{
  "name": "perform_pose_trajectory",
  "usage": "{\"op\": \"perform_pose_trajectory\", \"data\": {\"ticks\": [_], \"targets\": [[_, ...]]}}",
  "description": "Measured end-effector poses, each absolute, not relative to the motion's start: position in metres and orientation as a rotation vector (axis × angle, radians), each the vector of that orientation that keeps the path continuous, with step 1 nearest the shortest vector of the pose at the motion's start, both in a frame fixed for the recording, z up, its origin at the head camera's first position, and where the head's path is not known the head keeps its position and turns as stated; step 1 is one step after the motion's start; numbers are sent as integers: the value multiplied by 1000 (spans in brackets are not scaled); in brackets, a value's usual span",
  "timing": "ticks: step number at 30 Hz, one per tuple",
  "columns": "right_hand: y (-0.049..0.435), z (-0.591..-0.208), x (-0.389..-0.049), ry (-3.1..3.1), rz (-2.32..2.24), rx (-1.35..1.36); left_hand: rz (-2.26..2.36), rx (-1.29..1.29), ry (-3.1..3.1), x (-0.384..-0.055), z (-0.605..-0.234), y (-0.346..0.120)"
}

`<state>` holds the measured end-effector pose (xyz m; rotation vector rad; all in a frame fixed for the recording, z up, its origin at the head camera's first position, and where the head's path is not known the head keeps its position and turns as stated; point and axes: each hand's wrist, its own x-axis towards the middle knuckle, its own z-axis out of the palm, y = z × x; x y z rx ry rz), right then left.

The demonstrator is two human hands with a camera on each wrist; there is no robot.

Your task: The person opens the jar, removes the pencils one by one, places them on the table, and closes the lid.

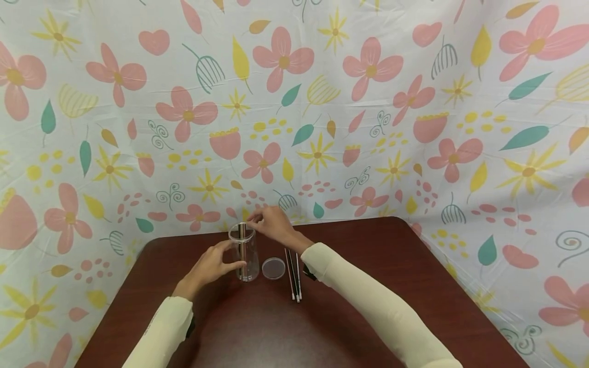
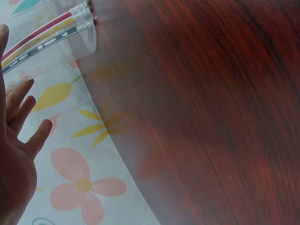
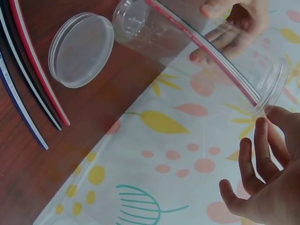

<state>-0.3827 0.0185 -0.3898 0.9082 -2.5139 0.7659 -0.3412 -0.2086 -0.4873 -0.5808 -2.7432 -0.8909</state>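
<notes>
A clear plastic jar (image 1: pixel 252 258) stands upright near the back of the table, its mouth uncovered. Inside it lean pencils (image 2: pixel 51 40); red, yellow and dark ones show in the left wrist view, with their eraser ends down. My left hand (image 1: pixel 207 266) holds the jar's side, thumb in front and the other fingers toward the back. Up at the rim is my right hand (image 1: pixel 275 225), its fingertips right by the edge and the fingers loosely bent, with no pencil seen in them. A round clear lid (image 3: pixel 82 50) lies flat beside the jar.
To the right of the lid, three loose pencils (image 1: pixel 294 276) lie side by side, partly under my right forearm. The dark reddish wood table (image 1: pixel 368 255) ends just behind the jar, where a flower-patterned cloth (image 1: pixel 322 128) hangs.
</notes>
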Motion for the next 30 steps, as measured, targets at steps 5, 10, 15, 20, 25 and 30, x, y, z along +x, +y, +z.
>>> {"op": "perform_pose_trajectory", "data": {"ticks": [5, 10, 15, 20, 25, 30], "targets": [[16, -392, -385, -2494, 707, 929, -880, -599, -2732, -341, -488, -209], [14, -393, -386, -2487, 700, 930, -890, -602, -2730, -341, -487, -209], [13, -392, -384, -2487, 716, 935, -902, -578, -2741, -341, -487, -208], [11, -390, -380, -2464, 729, 972, -906, -581, -2743, -340, -486, -208], [7, -389, -375, -2461, 766, 992, -913, -577, -2741, -340, -486, -208], [3, -393, -375, -2501, 761, 974, -917, -561, -2760, -339, -488, -208]]}}
